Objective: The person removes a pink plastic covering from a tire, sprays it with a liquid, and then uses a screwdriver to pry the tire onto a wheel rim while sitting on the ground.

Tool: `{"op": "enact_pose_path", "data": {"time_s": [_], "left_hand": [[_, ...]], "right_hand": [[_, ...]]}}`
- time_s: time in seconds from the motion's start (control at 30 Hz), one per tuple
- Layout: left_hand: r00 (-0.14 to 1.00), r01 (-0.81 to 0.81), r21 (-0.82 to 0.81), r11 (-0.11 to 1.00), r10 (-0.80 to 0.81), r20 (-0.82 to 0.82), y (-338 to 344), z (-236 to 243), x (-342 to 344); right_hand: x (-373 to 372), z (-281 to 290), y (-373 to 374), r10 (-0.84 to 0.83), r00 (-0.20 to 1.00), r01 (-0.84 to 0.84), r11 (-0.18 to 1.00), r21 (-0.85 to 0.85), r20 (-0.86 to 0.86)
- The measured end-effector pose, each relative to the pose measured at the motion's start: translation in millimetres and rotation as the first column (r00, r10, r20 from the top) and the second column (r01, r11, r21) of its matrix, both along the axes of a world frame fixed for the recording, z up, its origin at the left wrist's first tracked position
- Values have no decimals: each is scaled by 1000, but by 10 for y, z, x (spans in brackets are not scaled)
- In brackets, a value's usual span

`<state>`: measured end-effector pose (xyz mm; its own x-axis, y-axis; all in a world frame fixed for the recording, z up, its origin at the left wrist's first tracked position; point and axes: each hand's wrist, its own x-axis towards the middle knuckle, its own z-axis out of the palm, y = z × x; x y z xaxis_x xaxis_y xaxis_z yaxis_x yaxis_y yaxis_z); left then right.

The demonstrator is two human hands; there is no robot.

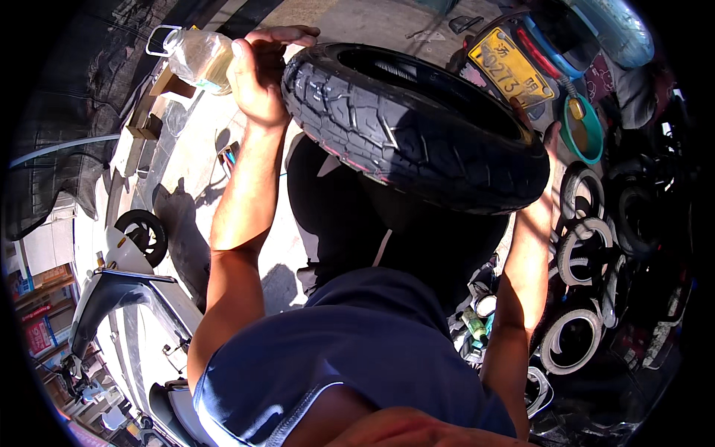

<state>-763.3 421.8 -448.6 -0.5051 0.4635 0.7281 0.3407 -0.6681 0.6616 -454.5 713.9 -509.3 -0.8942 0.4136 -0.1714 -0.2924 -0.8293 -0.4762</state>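
A black motorcycle tyre with a grooved tread is held up in front of my body, tilted so that its dark opening shows on top. My left hand bears against its left end, the thumb apart and the fingers stretched toward the far rim. At the right end, my right hand grips the tyre, mostly hidden by it. Light falls on the near tread, where small rubber hairs and a thin reddish line show.
A clear plastic jug stands at the far left. To the right are a teal bucket, a yellow plate and several tyres. A white scooter and a small wheel are at the left.
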Motion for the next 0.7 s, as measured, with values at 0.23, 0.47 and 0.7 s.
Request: {"op": "enact_pose_path", "data": {"time_s": [0.23, 0.47, 0.7], "left_hand": [[686, 324, -360, 875, 44, 726, 61, -31, 228], [869, 176, -289, 941, -11, 494, -40, 34, 318], [874, 157, -233, 960, -25, 485, -137, 84, 355]], "right_hand": [[-123, 40, -128, -279, 950, 312, 828, 465, -140], [-143, -40, -29, -109, 994, 101, 925, 366, 2], [-196, 447, -148, -257, 966, 204, 776, 597, 3]]}}
